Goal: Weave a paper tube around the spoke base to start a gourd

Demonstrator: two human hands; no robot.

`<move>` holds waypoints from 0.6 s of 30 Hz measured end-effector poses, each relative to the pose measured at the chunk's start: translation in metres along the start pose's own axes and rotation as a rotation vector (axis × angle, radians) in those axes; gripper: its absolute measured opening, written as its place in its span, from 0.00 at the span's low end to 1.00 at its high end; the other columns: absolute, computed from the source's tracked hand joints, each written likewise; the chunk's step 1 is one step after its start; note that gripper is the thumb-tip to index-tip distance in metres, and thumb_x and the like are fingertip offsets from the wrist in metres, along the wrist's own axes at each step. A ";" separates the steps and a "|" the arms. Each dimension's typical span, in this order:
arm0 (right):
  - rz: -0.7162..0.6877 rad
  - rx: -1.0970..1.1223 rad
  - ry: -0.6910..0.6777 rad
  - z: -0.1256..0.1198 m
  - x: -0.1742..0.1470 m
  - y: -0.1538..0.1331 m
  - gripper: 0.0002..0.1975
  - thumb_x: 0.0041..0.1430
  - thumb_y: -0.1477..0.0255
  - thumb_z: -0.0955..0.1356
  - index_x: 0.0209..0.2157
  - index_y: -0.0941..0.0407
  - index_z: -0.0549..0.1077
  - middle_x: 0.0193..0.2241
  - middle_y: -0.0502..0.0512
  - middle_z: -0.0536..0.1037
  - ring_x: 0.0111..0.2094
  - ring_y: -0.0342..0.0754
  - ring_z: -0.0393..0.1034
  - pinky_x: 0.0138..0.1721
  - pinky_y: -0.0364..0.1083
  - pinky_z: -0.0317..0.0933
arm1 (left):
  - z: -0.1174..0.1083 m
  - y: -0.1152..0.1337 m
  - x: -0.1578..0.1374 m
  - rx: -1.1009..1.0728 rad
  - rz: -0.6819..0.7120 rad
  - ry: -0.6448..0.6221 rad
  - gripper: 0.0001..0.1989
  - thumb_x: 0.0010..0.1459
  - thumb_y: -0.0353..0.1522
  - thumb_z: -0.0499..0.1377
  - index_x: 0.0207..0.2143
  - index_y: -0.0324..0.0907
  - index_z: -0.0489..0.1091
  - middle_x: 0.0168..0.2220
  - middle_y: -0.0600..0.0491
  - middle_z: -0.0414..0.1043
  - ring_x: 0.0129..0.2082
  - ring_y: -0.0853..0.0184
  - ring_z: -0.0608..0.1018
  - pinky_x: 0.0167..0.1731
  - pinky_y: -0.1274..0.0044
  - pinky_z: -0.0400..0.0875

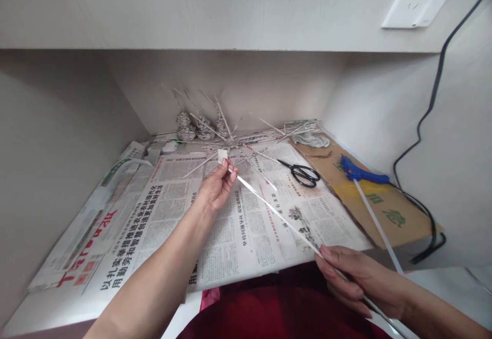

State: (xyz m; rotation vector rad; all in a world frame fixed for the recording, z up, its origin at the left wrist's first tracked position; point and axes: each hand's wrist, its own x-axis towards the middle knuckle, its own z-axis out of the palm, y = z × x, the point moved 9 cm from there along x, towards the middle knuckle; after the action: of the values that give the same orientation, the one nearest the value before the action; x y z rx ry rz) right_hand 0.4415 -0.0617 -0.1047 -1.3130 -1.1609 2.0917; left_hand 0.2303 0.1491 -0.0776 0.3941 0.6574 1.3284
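Note:
A long, thin rolled paper tube (277,211) slants from the middle down to the lower right. My left hand (217,185) pinches its upper end, where a small white paper flap (222,155) sticks out past the fingertips. Lower down, my right hand (351,277) has thumb and fingers closed round the same tube, which runs on beyond the palm to the bottom edge. Just behind my left hand lies a star-like woven piece (230,142) with paper strips spreading from its centre. Black-handled scissors (303,175) rest to its right.
Newspaper (246,226) covers the work surface inside a walled nook. At the back stand three woven gourd shapes (186,126) and a bundle of paper tubes (265,135). A blue glue gun (363,171) lies on cardboard (400,221) at right, its black cable (434,98) climbing the wall.

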 end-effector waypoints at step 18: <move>-0.423 -1.043 0.491 0.008 0.050 -0.097 0.15 0.64 0.65 0.55 0.30 0.55 0.65 0.21 0.47 0.68 0.23 0.41 0.61 0.25 0.42 0.49 | 0.003 -0.016 -0.004 0.097 -0.017 -0.055 0.07 0.52 0.31 0.60 0.31 0.33 0.70 0.26 0.51 0.70 0.28 0.70 0.78 0.26 0.84 0.75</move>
State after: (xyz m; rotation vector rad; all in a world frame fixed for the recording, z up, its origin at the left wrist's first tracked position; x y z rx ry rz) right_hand 0.4024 0.0252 -0.0507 -1.6243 -2.1278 0.7347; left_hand 0.2442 0.1422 -0.0842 0.5010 0.6799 1.2682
